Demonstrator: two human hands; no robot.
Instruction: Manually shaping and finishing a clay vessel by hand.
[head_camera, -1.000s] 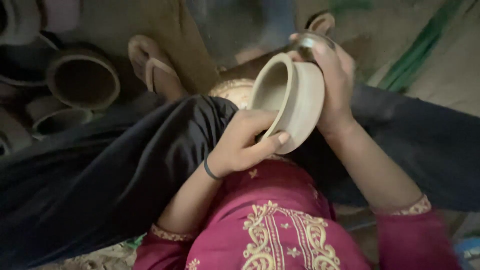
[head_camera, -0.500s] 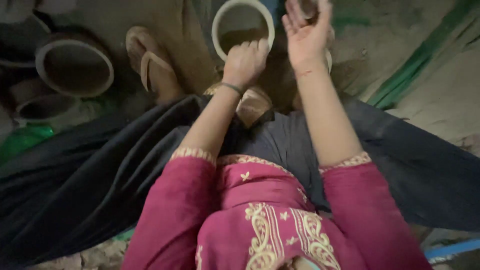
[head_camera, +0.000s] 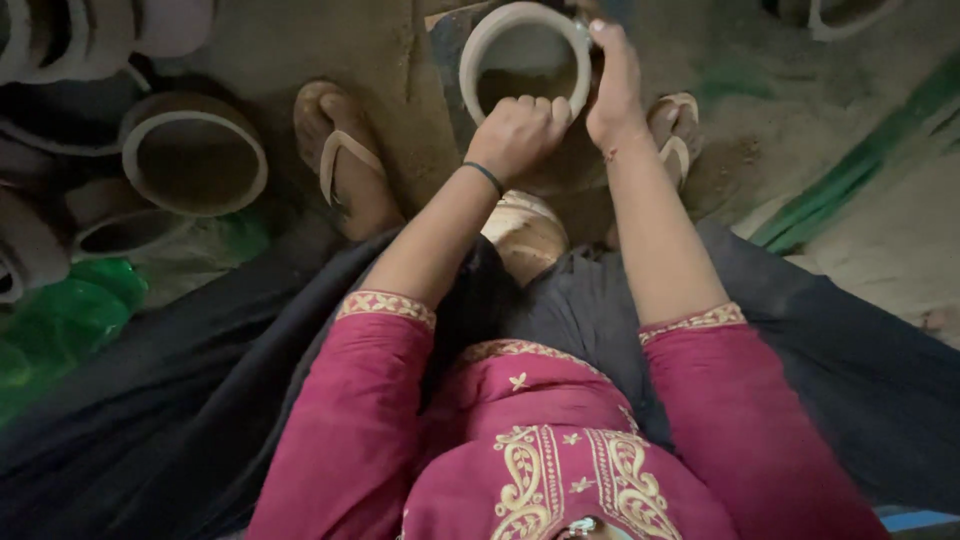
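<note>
Clay pots (head_camera: 195, 160) sit left of a sandalled foot (head_camera: 340, 160), above a green bottle (head_camera: 65, 320).

Magenta gold-embroidered sleeves (head_camera: 370, 400), dark wristband (head_camera: 485, 176)

A: The clay pot (head_camera: 525, 55) looks matt and unglazed, with a pale, smooth rim. The ground (head_camera: 400, 60)?

B: Rough, dusty earth. The 2 sleeves (head_camera: 350, 420) are magenta cloth with cream embroidery, the lap cloth (head_camera: 150, 420) dark and soft, and the sandal (head_camera: 340, 160) dull, worn rubber.
</note>
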